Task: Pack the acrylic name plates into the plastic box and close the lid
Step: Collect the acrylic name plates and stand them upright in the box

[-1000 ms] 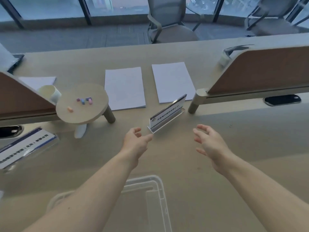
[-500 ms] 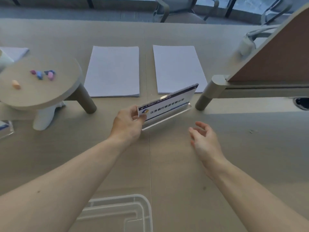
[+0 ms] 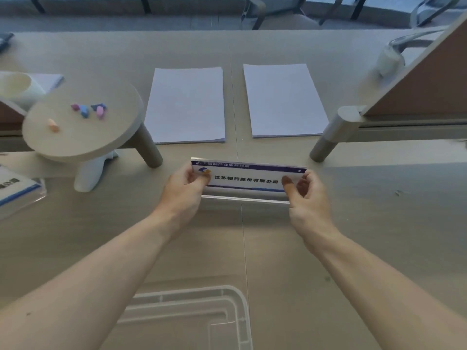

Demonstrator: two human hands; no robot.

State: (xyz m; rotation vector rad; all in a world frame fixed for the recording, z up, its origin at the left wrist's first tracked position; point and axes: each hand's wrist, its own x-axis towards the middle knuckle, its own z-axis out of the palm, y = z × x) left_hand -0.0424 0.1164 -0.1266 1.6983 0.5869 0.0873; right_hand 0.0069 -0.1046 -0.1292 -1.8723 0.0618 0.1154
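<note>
An acrylic name plate [image 3: 246, 179] with a white card, blue stripes and dark lettering is held level above the desk, facing me. My left hand [image 3: 184, 195] grips its left end and my right hand [image 3: 307, 198] grips its right end, thumbs on the front. A second name plate [image 3: 17, 195] lies flat at the left edge. The clear plastic box [image 3: 235, 304] sits at the near edge below my forearms, open, with my left arm across its left part.
A small round stand [image 3: 83, 125] with coloured bits on top is at the left, a white cup [image 3: 17, 88] behind it. Two paper stacks [image 3: 187, 104] [image 3: 283, 99] lie beyond the plate. A desk divider [image 3: 417, 97] with a metal foot [image 3: 328, 140] stands at the right.
My left hand lifted the name plate and turned it square to me. My right hand came in and took hold of its right end. The camera tilted down and closer.
</note>
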